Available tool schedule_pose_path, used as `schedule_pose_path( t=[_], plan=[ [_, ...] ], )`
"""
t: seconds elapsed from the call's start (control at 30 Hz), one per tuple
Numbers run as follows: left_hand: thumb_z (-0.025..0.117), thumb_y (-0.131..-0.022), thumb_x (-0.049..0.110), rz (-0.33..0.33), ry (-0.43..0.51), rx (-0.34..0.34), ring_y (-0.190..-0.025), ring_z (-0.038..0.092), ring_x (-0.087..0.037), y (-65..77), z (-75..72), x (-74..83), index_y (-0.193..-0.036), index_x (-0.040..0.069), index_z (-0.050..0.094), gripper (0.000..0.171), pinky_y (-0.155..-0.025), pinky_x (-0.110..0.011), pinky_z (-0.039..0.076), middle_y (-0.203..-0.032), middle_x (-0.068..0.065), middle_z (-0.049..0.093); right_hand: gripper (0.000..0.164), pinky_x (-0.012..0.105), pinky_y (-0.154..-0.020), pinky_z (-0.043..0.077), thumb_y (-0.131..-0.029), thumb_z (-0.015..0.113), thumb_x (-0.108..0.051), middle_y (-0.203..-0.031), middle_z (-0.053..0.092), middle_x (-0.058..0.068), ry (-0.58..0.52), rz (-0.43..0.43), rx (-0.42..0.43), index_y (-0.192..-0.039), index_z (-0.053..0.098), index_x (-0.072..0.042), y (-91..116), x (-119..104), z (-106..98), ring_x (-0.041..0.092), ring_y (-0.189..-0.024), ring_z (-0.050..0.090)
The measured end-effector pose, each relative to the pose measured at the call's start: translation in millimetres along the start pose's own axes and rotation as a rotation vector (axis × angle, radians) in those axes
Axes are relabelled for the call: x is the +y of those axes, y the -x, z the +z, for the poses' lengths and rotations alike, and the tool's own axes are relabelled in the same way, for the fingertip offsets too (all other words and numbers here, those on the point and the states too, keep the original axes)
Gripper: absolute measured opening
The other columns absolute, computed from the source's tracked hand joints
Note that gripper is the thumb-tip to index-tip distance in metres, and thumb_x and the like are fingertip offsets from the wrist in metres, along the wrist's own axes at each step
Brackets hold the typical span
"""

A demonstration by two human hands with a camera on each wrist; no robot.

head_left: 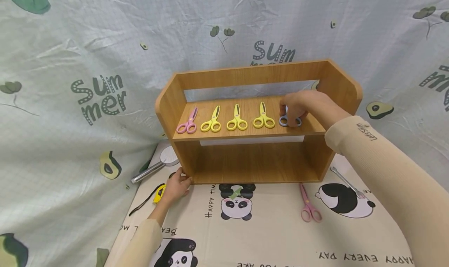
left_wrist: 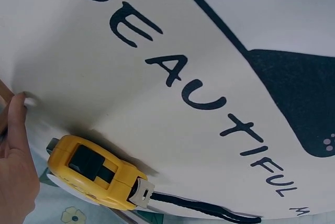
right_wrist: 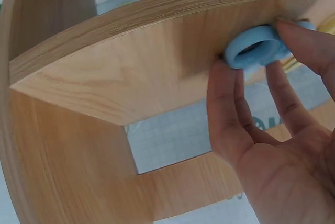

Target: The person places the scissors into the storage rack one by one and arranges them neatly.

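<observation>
My right hand (head_left: pixel 296 105) pinches a pair of light-blue scissors (right_wrist: pixel 256 46) by the handle loops at the right end of the upper board of a wooden shelf (head_left: pixel 245 181). Its blades are mostly hidden behind the hand. To its left lie pink scissors (head_left: pixel 187 122) and three yellow scissors, first yellow (head_left: pixel 211 122), second yellow (head_left: pixel 237 121) and third yellow (head_left: pixel 263 119), points toward the back. My left hand (head_left: pixel 178 187) touches the shelf's lower left front corner; in the left wrist view only part of it shows, against the wood edge.
Another pair of pink scissors (head_left: pixel 307 204) lies on the panda-print tablecloth (head_left: pixel 266 228) before the shelf. A wrench (head_left: pixel 345 180) is at the right. On the left are a yellow tape measure (left_wrist: pixel 94 169) with a black strap and a silver-handled tool (head_left: pixel 149 172) with a round pale head.
</observation>
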State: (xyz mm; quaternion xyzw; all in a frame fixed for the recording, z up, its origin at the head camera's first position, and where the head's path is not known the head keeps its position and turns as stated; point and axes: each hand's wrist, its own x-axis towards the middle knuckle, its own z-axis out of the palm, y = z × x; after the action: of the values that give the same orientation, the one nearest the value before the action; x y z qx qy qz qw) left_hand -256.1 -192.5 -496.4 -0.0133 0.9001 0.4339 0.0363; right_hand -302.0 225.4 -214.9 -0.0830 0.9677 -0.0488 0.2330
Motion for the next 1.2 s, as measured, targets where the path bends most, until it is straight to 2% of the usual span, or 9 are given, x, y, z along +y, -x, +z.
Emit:
schedule_pose_path(
  t=[0.1,0.2,0.27,0.33,0.43,0.63,0.83,1.0,1.2],
  plan=[
    [0.061,-0.101,0.013,-0.009,-0.004,-0.002,-0.112,0.071,-0.04,0.4,-0.4,-2.0,-0.137,-0.001,0.048,0.04,-0.068,-0.033,0.066,-0.134,-0.035,0.063,0.053,0.035,-0.079,0.051,-0.081,0.069,-0.005,-0.12,0.055,0.016,0.047,-0.026,0.026,-0.133,0.056,-0.005,4,-1,-1,0.025,-0.095,0.056],
    [0.062,-0.102,0.014,-0.012,-0.006,-0.001,-0.113,0.071,-0.039,0.8,-1.4,-3.4,-0.136,0.0,0.049,0.04,-0.068,-0.032,0.066,-0.135,-0.035,0.063,0.062,0.047,-0.09,0.054,-0.083,0.073,-0.007,-0.13,0.057,0.021,0.086,-0.071,0.103,-0.141,0.052,-0.001,14,-2,-1,0.031,-0.106,0.055],
    [0.062,-0.102,0.014,-0.013,-0.007,-0.002,-0.113,0.071,-0.039,0.8,-2.4,-3.8,-0.136,0.0,0.049,0.04,-0.068,-0.032,0.066,-0.134,-0.035,0.063,0.064,0.05,-0.091,0.054,-0.085,0.075,-0.008,-0.131,0.059,0.023,0.094,-0.101,0.161,-0.143,0.05,0.001,23,-2,1,0.034,-0.108,0.055],
    [0.061,-0.102,0.014,-0.007,-0.014,-0.003,-0.112,0.071,-0.039,0.1,-3.6,-3.6,-0.135,-0.001,0.049,0.038,-0.067,-0.033,0.066,-0.134,-0.035,0.064,0.063,0.048,-0.085,0.054,-0.085,0.075,-0.007,-0.124,0.06,0.023,0.087,-0.133,0.213,-0.141,0.049,0.0,32,-2,6,0.034,-0.105,0.055],
    [0.061,-0.102,0.014,-0.007,-0.016,0.001,-0.11,0.072,-0.039,-0.9,-5.8,-2.6,-0.133,-0.001,0.05,0.036,-0.066,-0.033,0.066,-0.132,-0.034,0.065,0.057,0.043,-0.076,0.05,-0.084,0.076,-0.007,-0.115,0.06,0.02,0.071,-0.177,0.273,-0.137,0.053,-0.002,46,-1,20,0.032,-0.098,0.053],
    [0.062,-0.102,0.013,-0.003,-0.018,0.01,-0.106,0.074,-0.036,-2.2,-8.2,-1.6,-0.127,-0.001,0.051,0.031,-0.064,-0.032,0.066,-0.129,-0.034,0.066,0.055,0.05,-0.085,0.056,-0.08,0.082,-0.009,-0.114,0.063,0.02,0.011,-0.306,0.324,-0.13,0.06,-0.007,61,12,63,0.031,-0.1,0.062],
    [0.062,-0.101,0.013,-0.001,-0.015,0.009,-0.106,0.074,-0.037,-2.2,-5.5,-2.6,-0.122,0.0,0.053,0.027,-0.064,-0.031,0.065,-0.129,-0.034,0.067,0.053,0.044,-0.081,0.059,-0.079,0.083,-0.007,-0.112,0.064,0.018,-0.094,-0.355,0.25,-0.128,0.062,-0.007,61,34,120,0.03,-0.101,0.063],
    [0.062,-0.101,0.012,-0.002,-0.006,0.009,-0.107,0.074,-0.038,-2.7,-2.8,-3.8,-0.121,0.0,0.053,0.025,-0.064,-0.032,0.066,-0.128,-0.034,0.067,0.055,0.038,-0.077,0.06,-0.079,0.085,-0.007,-0.115,0.064,0.015,-0.183,-0.299,0.113,-0.13,0.063,-0.01,55,47,171,0.027,-0.1,0.061],
    [0.063,-0.101,0.012,0.002,-0.005,0.014,-0.107,0.074,-0.037,-4.1,-1.0,-3.4,-0.118,0.0,0.053,0.024,-0.063,-0.032,0.065,-0.128,-0.033,0.068,0.061,0.048,-0.081,0.063,-0.075,0.088,-0.002,-0.121,0.066,0.016,-0.305,-0.198,-0.03,-0.13,0.063,-0.013,41,61,226,0.035,-0.109,0.062]
  ],
)
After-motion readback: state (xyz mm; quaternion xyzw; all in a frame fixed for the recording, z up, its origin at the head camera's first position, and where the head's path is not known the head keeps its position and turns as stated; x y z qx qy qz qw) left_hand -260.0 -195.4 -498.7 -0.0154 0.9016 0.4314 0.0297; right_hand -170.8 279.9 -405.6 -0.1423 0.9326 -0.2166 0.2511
